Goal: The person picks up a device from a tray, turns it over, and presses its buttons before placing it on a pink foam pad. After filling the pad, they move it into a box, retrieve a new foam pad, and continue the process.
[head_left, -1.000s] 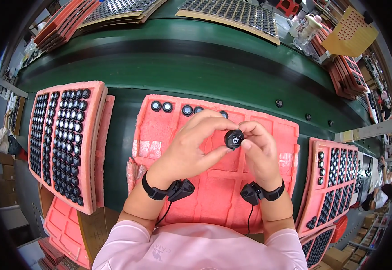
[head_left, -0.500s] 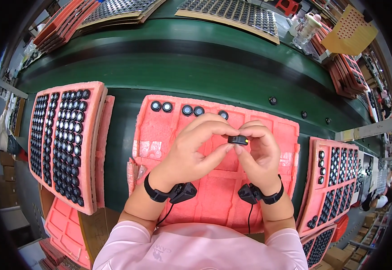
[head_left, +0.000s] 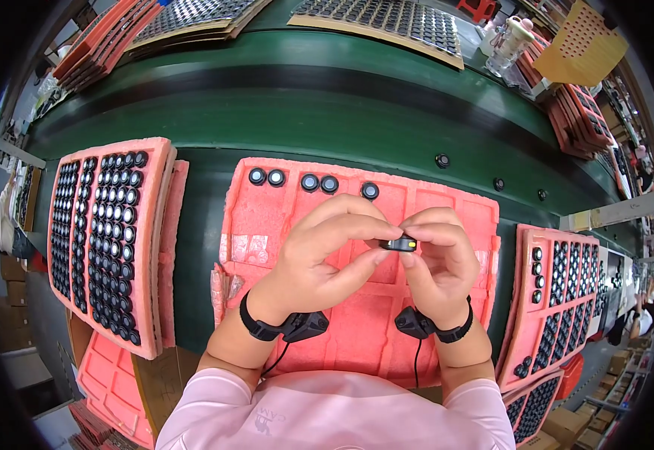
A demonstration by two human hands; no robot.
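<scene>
Between my two hands is a small black round part (head_left: 396, 244) with a yellow mark on its side. My left hand (head_left: 319, 251) pinches its left end with thumb and fingertips. The right end sits in the pinch of my right hand (head_left: 444, 255), close to the yellow mark. Both hands are raised over a pink foam tray (head_left: 357, 337) divided into shallow compartments. Along the tray's far edge lie several black round parts with pale centres, among them a lone round part (head_left: 369, 190) just beyond my left fingers.
A green conveyor belt (head_left: 267, 97) crosses beyond the tray, carrying a few loose black parts (head_left: 442, 160) at right. Filled pink trays stand at left (head_left: 163, 247) and right (head_left: 526, 300). Cardboard-backed sheets of parts (head_left: 379, 26) and a clear bottle (head_left: 508, 46) are at the far side.
The held part has dropped slightly toward me and turned, showing more of its yellow mark. My right hand has shifted a little rightward. Loose parts on the belt have moved left.
</scene>
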